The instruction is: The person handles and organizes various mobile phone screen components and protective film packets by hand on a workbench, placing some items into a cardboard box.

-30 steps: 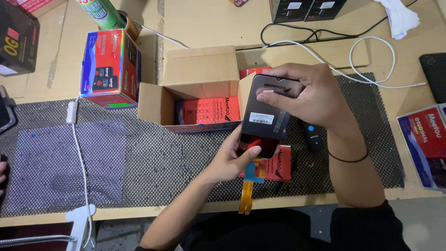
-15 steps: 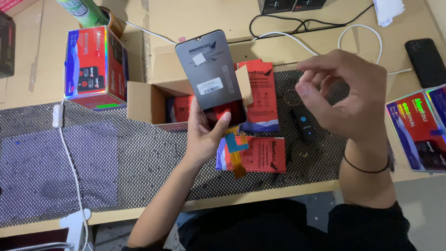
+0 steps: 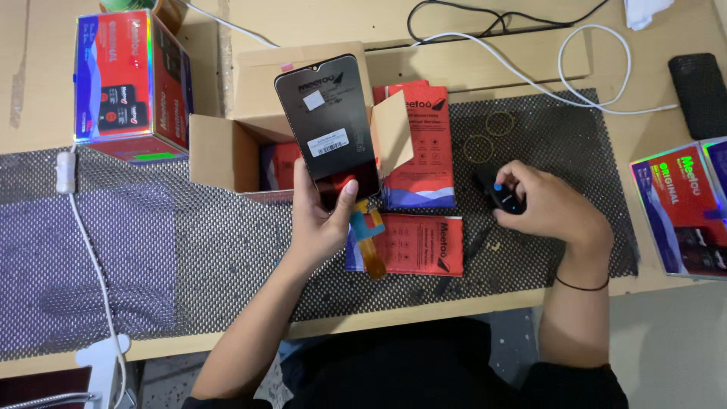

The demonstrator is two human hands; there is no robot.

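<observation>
The left hand (image 3: pixel 322 220) has its grip closed around the lower end of a dark phone screen panel (image 3: pixel 329 125), thumb across the front near the bottom edge, holding it upright and lifted above the worktop (image 3: pixel 318 23). The panel's glass carries two small white stickers, and an orange flex ribbon (image 3: pixel 371 250) hangs loose from its lower end, connected to nothing.

The right hand (image 3: pixel 549 208) rests on the black mesh mat (image 3: pixel 189 250), its grip curled over a small black device with a blue button (image 3: pixel 506 198); the fingers wrap it, though whether it is lifted or only pressed against the mat cannot be told.

Between the hands lie two red flat sleeves (image 3: pixel 416 242), one just below the panel and another (image 3: pixel 420 148) propped behind it. An open brown carton (image 3: pixel 227 148) sits behind the panel, with more red packs showing inside. Two thin rubber bands (image 3: pixel 488 136) lie on the mat beyond the right hand. A shiny red-and-blue box (image 3: pixel 129 76) stands at far left, another (image 3: pixel 681 208) at far right, with white cables (image 3: pixel 591 68) and a black case (image 3: pixel 700 91) at the back.

Judging by this, the panel is out of its sleeve and in hand, the small device just being reached; the ribbon hangs unplugged and more packs wait in the carton.
</observation>
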